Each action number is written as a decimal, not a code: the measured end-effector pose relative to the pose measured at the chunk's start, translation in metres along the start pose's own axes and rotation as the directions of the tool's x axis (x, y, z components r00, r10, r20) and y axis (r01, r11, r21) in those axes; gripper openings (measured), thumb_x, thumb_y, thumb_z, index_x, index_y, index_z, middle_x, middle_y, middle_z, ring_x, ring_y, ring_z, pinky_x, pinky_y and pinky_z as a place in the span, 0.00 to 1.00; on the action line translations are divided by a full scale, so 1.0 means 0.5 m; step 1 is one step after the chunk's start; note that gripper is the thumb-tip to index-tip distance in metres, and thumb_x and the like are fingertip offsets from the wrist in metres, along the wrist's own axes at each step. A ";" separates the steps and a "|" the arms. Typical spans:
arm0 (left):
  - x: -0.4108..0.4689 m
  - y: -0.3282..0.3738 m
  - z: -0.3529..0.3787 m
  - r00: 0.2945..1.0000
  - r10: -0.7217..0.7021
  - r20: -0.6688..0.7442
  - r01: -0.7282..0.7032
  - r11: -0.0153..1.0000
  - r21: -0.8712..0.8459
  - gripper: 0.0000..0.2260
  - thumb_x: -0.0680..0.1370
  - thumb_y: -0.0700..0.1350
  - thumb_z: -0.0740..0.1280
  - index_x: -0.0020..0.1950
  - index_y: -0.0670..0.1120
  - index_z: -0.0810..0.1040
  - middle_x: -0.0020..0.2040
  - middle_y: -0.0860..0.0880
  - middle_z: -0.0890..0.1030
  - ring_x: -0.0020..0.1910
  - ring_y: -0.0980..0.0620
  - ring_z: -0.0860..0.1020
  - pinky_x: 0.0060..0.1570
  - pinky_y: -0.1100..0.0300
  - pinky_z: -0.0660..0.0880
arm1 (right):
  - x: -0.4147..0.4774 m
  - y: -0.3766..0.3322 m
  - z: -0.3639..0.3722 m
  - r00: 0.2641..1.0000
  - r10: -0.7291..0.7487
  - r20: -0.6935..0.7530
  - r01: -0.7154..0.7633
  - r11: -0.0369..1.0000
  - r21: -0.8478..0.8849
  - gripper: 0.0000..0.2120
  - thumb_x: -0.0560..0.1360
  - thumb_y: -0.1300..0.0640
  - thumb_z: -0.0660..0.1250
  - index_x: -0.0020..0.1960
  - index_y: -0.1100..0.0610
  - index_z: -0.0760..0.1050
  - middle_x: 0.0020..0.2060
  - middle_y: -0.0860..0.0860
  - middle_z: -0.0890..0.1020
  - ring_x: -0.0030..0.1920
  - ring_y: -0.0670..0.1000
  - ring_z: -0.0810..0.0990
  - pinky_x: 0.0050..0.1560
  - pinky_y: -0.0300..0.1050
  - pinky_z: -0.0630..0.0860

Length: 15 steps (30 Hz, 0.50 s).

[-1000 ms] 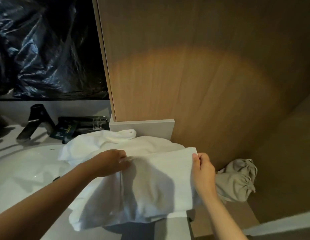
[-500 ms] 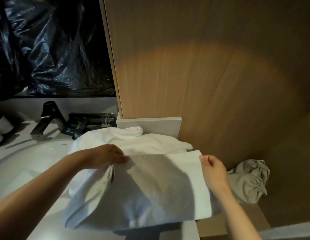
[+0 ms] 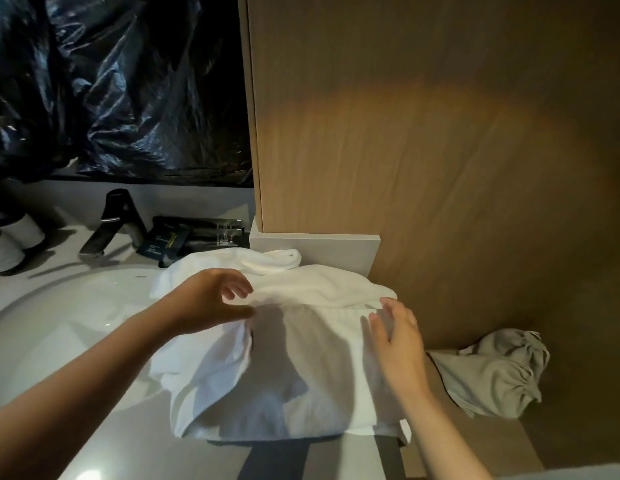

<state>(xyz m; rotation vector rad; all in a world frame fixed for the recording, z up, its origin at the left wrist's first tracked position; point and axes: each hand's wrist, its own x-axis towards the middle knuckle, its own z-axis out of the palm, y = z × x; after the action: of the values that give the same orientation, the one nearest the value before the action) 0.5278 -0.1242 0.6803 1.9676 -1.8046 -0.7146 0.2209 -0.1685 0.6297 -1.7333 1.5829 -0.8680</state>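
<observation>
Draping: the white towel lies folded over the front edge of the counter, just right of the sink basin, with its lower hem hanging past the edge.
Left hand: the left hand is over the towel's upper left corner, fingers loosely curved and spread, thumb held apart below them; it grips nothing, and I cannot tell whether the thumb touches the cloth.
Right hand: the right hand is at the towel's right edge, fingers straight and slightly fanned, palm down against or just over the cloth, with no pinch.
Behind the towel: a bunched white cloth lies against a grey ledge block.
Right of it: a crumpled grey drawstring bag sits at the foot of the wooden panel.
Back left: a dark faucet stands beside dark packets.
Above: a black plastic sheet.
</observation>
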 end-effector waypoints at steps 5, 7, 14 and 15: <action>-0.107 -0.033 -0.018 0.978 -0.064 -0.197 0.037 0.990 -0.134 0.10 0.72 0.59 0.69 0.48 0.55 0.81 0.43 0.59 0.82 0.43 0.64 0.79 0.41 0.69 0.77 | -0.026 -0.080 0.059 0.959 -0.148 0.240 0.112 0.981 0.159 0.10 0.79 0.53 0.66 0.59 0.45 0.74 0.56 0.40 0.77 0.52 0.34 0.75 0.51 0.23 0.70; -0.148 -0.058 -0.009 0.970 -0.114 -0.215 0.069 0.976 -0.209 0.13 0.70 0.63 0.66 0.47 0.56 0.81 0.43 0.59 0.83 0.43 0.63 0.80 0.42 0.68 0.77 | -0.032 -0.100 0.075 0.936 -0.198 0.291 0.143 0.969 0.201 0.10 0.78 0.52 0.67 0.59 0.44 0.75 0.54 0.40 0.79 0.52 0.36 0.76 0.50 0.25 0.72; -0.245 -0.128 0.078 0.942 -0.238 -0.235 0.151 0.929 -0.337 0.04 0.75 0.55 0.67 0.47 0.58 0.80 0.43 0.59 0.83 0.42 0.63 0.81 0.46 0.60 0.80 | -0.047 -0.125 0.119 0.857 -0.119 0.502 0.107 0.993 0.053 0.18 0.77 0.44 0.65 0.65 0.44 0.68 0.43 0.46 0.81 0.45 0.45 0.81 0.50 0.38 0.76; -0.256 -0.134 0.089 0.936 -0.258 -0.239 0.163 0.921 -0.355 0.04 0.76 0.55 0.67 0.47 0.58 0.80 0.43 0.59 0.83 0.42 0.63 0.81 0.46 0.60 0.80 | -0.054 -0.129 0.126 0.845 -0.104 0.525 0.097 0.994 0.040 0.22 0.77 0.44 0.65 0.68 0.44 0.64 0.42 0.48 0.82 0.43 0.45 0.82 0.49 0.38 0.77</action>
<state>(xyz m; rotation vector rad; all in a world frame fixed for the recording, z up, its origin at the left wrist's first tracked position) 0.5487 0.0129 0.6197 1.9370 -1.2283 -0.7074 0.3080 -0.1354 0.6433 -1.8549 1.1221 -0.3867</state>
